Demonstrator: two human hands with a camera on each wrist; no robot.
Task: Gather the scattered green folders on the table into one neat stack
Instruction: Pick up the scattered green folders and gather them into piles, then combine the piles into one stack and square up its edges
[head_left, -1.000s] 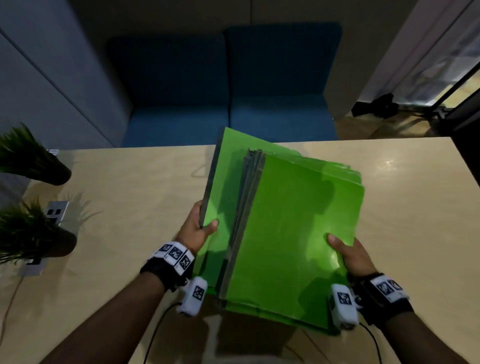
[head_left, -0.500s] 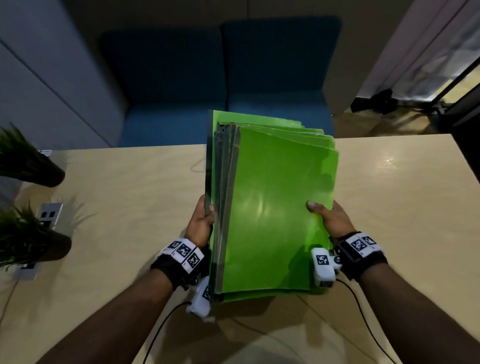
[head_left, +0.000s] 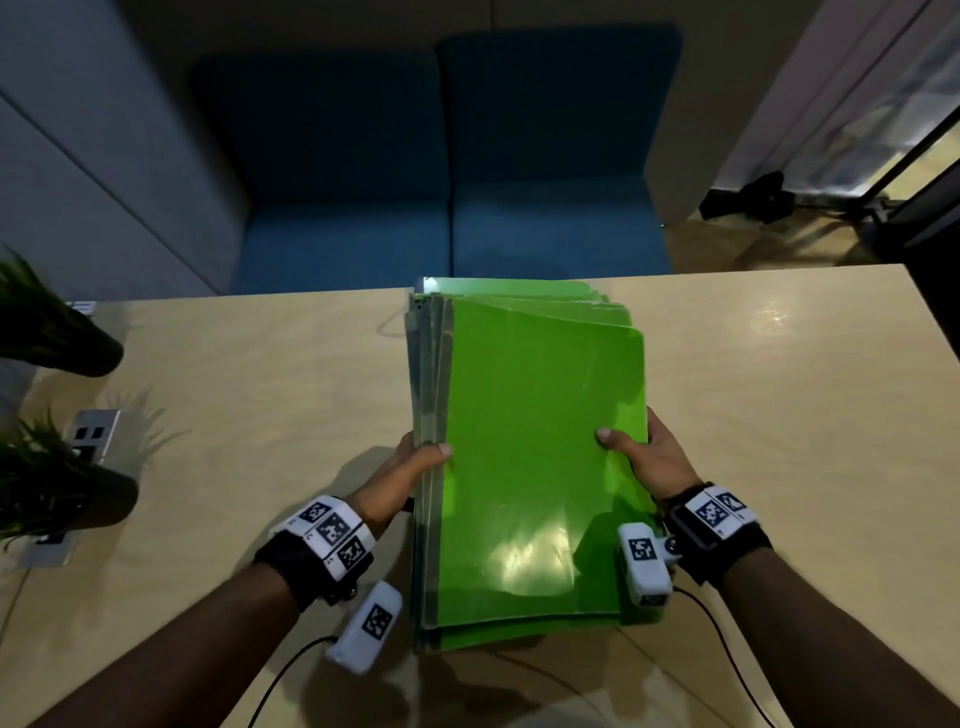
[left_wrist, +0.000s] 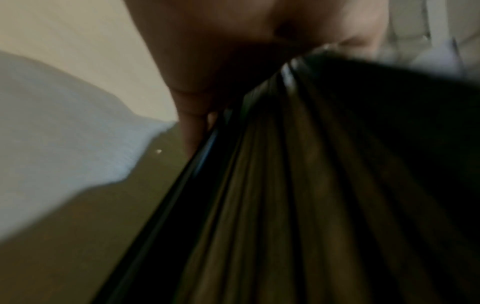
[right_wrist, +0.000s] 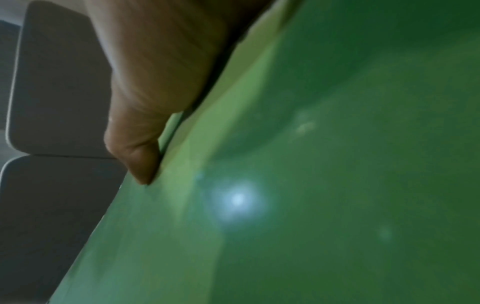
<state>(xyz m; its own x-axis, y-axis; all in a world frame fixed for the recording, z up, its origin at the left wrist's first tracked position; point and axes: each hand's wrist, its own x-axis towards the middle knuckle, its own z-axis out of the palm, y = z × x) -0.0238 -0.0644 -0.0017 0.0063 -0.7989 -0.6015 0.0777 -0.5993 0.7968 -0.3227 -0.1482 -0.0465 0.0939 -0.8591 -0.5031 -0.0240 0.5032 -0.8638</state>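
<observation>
fingers of both hands: hidden behind green folders | wrist views: blurred

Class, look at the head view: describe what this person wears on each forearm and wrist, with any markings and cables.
Both forearms are bare, without sleeves. Each wrist has a black wrist strap under a white band of black square-patterned tags. A small white tagged camera unit hangs below each wrist, trailing a thin black cable.

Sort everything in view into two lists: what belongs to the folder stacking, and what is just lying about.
Job:
folders, held in a stack
left hand, gripping their spine edge
right hand, gripping their right edge
table

Lying about:
plants
socket box
blue sofa
</observation>
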